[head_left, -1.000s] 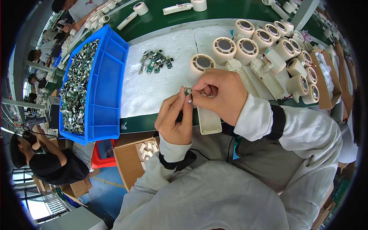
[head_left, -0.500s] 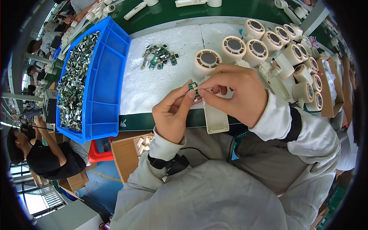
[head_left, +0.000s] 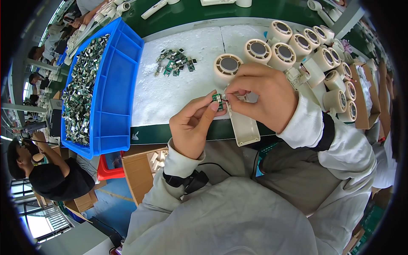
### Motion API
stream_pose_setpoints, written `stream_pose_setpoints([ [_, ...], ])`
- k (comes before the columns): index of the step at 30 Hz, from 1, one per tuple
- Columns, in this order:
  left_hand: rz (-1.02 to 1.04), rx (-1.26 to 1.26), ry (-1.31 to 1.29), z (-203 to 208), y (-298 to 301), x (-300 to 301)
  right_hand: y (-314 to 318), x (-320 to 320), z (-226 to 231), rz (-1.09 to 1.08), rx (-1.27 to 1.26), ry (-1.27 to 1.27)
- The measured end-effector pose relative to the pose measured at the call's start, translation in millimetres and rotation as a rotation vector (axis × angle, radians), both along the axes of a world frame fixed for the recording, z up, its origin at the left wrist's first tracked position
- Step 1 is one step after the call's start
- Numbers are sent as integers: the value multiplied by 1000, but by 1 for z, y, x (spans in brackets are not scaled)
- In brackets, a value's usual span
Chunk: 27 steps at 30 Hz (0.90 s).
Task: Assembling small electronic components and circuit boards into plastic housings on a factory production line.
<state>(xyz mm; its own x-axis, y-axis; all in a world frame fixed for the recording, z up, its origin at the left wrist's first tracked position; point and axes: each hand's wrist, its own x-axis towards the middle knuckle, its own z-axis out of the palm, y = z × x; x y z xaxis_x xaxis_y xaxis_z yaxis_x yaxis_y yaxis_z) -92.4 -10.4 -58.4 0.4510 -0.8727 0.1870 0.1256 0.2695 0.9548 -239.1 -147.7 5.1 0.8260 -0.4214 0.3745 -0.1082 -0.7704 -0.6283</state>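
A small green circuit board (head_left: pixel 217 100) is pinched between the thumb and fingers of my left hand (head_left: pixel 192 123). Close against its right side, my right hand (head_left: pixel 263 95) pinches a small white plug (head_left: pixel 224 97) with thin dark wires. Whether the plug is seated in the board cannot be made out. Below my right hand hangs a cream plastic housing (head_left: pixel 244 129), its lower end past the table's front edge. A round cream fan unit (head_left: pixel 228 66) with a grey disc stands just behind my fingers. My right hand hides the upper part of the housing.
To the left stands a blue bin (head_left: pixel 112 93) full of circuit boards. A loose pile of boards (head_left: pixel 174 62) lies on the white foam sheet (head_left: pixel 157 97). Several fan units (head_left: pixel 284 53) crowd the right side, beside a cardboard box (head_left: pixel 363 97). Another person (head_left: pixel 55 172) sits at far left.
My right fingers have shifted slightly, and the white plug now shows beside the board. The board has turned a little in my left hand. The housing's lower end has swung slightly right.
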Motion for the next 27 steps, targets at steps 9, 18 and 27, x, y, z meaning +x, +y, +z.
stream_pose_setpoints([
  [9, 62, 46, -324, 4, 3, -7, 1, -3, -8, 22, -76, -45],
  [18, 94, 11, -272, -5, 4, -8, 1, -2, -18, 38, 78, -140],
  [27, 371, 61, -778, 1, 2, -24, 18, 7, -12, -77, 17, -122],
])
